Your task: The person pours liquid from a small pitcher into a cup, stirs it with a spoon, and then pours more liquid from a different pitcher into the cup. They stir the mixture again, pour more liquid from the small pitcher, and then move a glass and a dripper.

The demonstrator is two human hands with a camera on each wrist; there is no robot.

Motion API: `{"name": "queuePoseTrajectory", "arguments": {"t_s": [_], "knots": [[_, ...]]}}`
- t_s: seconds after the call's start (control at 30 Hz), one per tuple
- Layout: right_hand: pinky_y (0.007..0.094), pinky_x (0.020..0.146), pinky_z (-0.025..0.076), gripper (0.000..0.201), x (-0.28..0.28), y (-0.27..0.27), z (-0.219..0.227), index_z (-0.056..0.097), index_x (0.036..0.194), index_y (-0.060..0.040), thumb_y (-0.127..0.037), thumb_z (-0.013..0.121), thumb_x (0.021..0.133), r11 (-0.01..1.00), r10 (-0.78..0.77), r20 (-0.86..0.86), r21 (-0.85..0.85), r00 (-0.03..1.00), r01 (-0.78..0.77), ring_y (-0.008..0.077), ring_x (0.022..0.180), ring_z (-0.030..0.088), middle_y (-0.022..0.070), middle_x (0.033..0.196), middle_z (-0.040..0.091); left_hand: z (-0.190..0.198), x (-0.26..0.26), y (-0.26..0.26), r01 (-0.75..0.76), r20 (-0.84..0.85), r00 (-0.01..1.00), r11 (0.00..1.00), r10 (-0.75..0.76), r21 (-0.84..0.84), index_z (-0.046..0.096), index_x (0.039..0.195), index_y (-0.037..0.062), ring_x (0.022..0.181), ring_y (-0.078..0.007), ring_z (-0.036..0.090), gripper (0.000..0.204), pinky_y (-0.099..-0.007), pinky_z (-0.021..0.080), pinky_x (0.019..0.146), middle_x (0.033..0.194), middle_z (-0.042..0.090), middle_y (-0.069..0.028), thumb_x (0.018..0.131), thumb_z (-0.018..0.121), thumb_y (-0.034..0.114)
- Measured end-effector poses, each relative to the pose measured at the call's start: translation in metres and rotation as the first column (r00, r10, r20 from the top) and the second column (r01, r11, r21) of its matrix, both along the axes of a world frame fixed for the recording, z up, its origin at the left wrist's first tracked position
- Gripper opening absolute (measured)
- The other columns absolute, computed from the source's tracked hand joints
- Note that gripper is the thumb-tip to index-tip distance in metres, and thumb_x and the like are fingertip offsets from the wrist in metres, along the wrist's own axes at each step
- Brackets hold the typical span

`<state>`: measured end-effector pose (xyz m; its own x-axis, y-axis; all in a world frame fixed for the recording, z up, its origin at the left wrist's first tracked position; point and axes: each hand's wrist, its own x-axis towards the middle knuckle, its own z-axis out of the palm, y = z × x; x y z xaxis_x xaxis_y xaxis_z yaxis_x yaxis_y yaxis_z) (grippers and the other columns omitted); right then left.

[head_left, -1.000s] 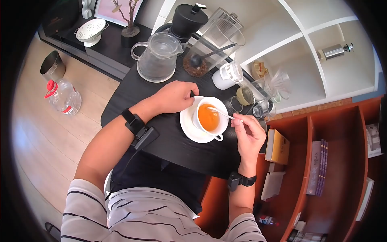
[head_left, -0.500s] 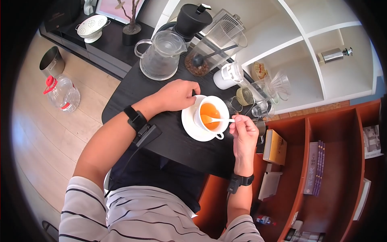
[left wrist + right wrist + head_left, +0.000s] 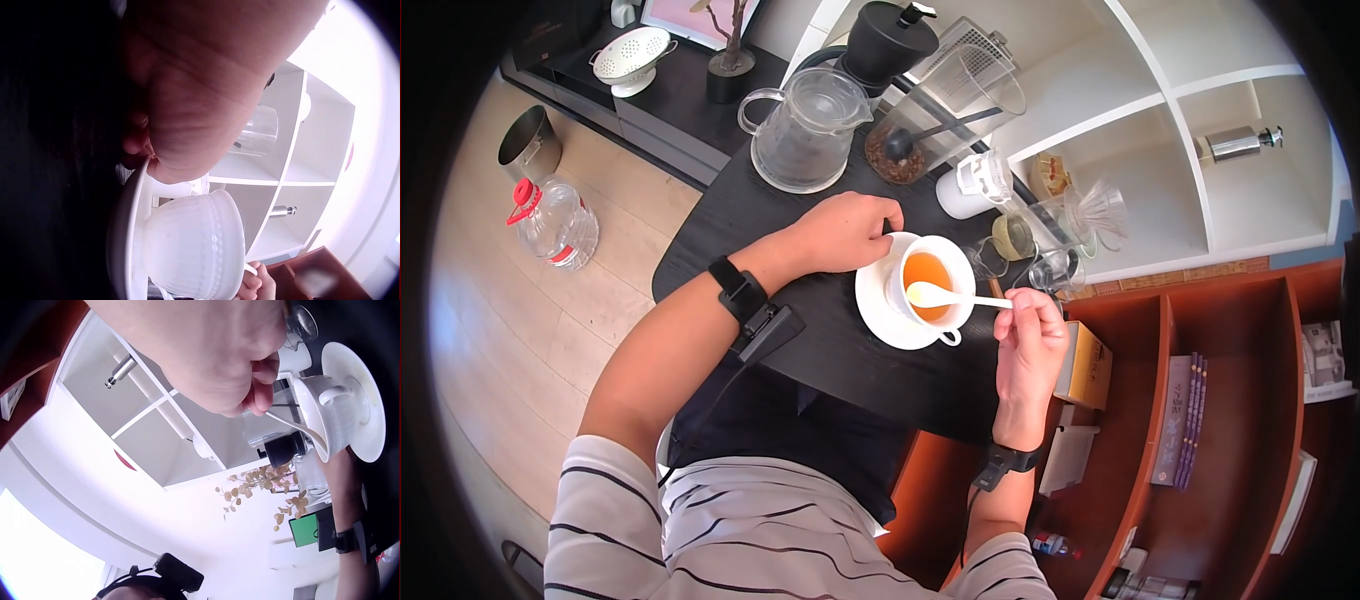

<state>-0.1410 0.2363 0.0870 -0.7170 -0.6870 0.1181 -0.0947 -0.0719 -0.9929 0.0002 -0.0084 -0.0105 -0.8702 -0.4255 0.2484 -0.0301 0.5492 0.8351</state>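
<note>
A white teacup (image 3: 194, 247) holds amber tea (image 3: 926, 268) and stands on a white saucer (image 3: 878, 312). My left hand (image 3: 845, 235) rests at the saucer's far left edge, its thumb and fingers pinching the rim in the left wrist view. Between thumb and fingertips, my right hand (image 3: 1028, 350) holds a white spoon (image 3: 975, 299) by the handle end. The spoon slants down to the left across the cup's rim, with its bowl over the tea. In the right wrist view the spoon's bowl lies at the cup's rim.
Behind the cup stand a glass pitcher (image 3: 805, 140), a black grinder (image 3: 888, 45), a tall clear container (image 3: 945, 115) with brown beans, and a white canister (image 3: 972, 185). Glassware (image 3: 1055, 270) sits at the table's right, near a wooden bookshelf (image 3: 1145, 400).
The spoon's bowl has come up out of the tea and now shows whole. My right hand has shifted right with the spoon, while my left hand has kept its place at the saucer.
</note>
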Motion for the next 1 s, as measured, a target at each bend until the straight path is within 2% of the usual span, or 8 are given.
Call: {"name": "queuePoseTrajectory", "arguments": {"t_s": [0.3,0.4,0.47,0.6,0.7,0.8,0.93,1.0], "knots": [[0.0221,0.063,0.051,0.018,0.006,-0.017,0.007,0.074,0.112,0.0029,-0.014,0.072,0.106,0.999,0.020,-0.163,-0.026,0.986,-0.025,0.0105,0.070,0.067,0.0070,0.084,0.075,0.001,0.001,0.000,0.006,-0.003,1.000,1.000,-0.006,0.021,0.073,0.109,0.0009,0.062,-0.0245,0.066,0.021,-0.0392,0.050,0.061,0.069,0.067,-0.0097,0.094,0.070,0.016],[0.0233,0.068,0.055,0.017,0.006,-0.017,0.008,0.075,0.114,0.0028,-0.012,0.072,0.106,1.000,-0.028,-0.289,-0.015,0.957,0.025,0.0107,0.074,0.069,0.0068,0.087,0.076,0.000,0.000,0.000,0.010,-0.007,1.000,1.000,-0.010,0.022,0.073,0.109,0.0009,0.062,-0.0245,0.067,0.021,-0.0391,0.050,0.061,0.069,0.067,-0.0097,0.093,0.070,0.015],[0.0246,0.072,0.057,0.017,0.005,-0.014,0.008,0.076,0.116,0.0018,-0.012,0.072,0.106,0.996,-0.053,-0.466,0.038,0.883,0.080,0.0109,0.078,0.071,0.0067,0.090,0.076,0.000,0.000,0.000,0.010,-0.009,1.000,1.000,-0.010,0.023,0.073,0.109,0.0010,0.062,-0.0246,0.067,0.021,-0.0391,0.050,0.061,0.069,0.067,-0.0096,0.093,0.070,0.014],[0.0253,0.074,0.058,0.018,0.001,-0.006,0.001,0.077,0.116,0.0012,-0.012,0.072,0.106,0.992,-0.041,-0.557,0.078,0.830,0.102,0.0104,0.080,0.071,0.0065,0.091,0.076,0.001,0.001,0.000,0.006,0.006,1.000,1.000,-0.006,0.017,0.073,0.109,0.0010,0.062,-0.0249,0.066,0.022,-0.0392,0.050,0.061,0.069,0.067,-0.0096,0.093,0.070,0.014],[0.0247,0.074,0.058,0.019,-0.007,-0.001,-0.010,0.076,0.116,0.0020,-0.013,0.072,0.106,0.988,-0.005,-0.499,0.132,0.867,0.082,0.0104,0.080,0.071,0.0061,0.091,0.076,0.002,0.001,0.000,0.005,0.008,1.000,1.000,-0.005,0.019,0.073,0.109,0.0009,0.062,-0.0251,0.066,0.022,-0.0394,0.050,0.061,0.068,0.067,-0.0098,0.093,0.071,0.015],[0.0204,0.066,0.051,0.020,-0.015,0.002,-0.023,0.076,0.115,0.0013,-0.016,0.071,0.107,0.986,-0.030,-0.159,0.157,0.987,0.055,0.0093,0.074,0.067,0.0059,0.089,0.076,0.001,0.001,0.001,0.004,0.005,1.000,1.000,-0.004,0.013,0.073,0.109,0.0007,0.061,-0.0249,0.066,0.022,-0.0395,0.049,0.061,0.068,0.067,-0.0099,0.094,0.071,0.015],[0.0208,0.059,0.042,0.020,-0.016,0.000,-0.037,0.076,0.113,0.0010,-0.017,0.071,0.107,0.993,0.004,0.016,0.122,1.000,-0.006,0.0085,0.068,0.063,0.0054,0.086,0.075,0.003,0.000,0.001,-0.001,0.014,1.000,1.000,0.001,0.019,0.073,0.109,0.0006,0.060,-0.0245,0.065,0.022,-0.0392,0.049,0.060,0.067,0.066,-0.0097,0.094,0.072,0.017],[0.0207,0.060,0.043,0.020,-0.013,0.000,-0.033,0.075,0.113,0.0013,-0.017,0.070,0.108,0.994,0.013,0.047,0.108,0.999,-0.018,0.0087,0.068,0.062,0.0052,0.085,0.074,0.003,0.000,0.001,0.000,0.012,1.000,1.000,0.000,0.019,0.073,0.108,0.0006,0.060,-0.0244,0.065,0.022,-0.0392,0.049,0.060,0.067,0.066,-0.0097,0.094,0.072,0.017]]}}
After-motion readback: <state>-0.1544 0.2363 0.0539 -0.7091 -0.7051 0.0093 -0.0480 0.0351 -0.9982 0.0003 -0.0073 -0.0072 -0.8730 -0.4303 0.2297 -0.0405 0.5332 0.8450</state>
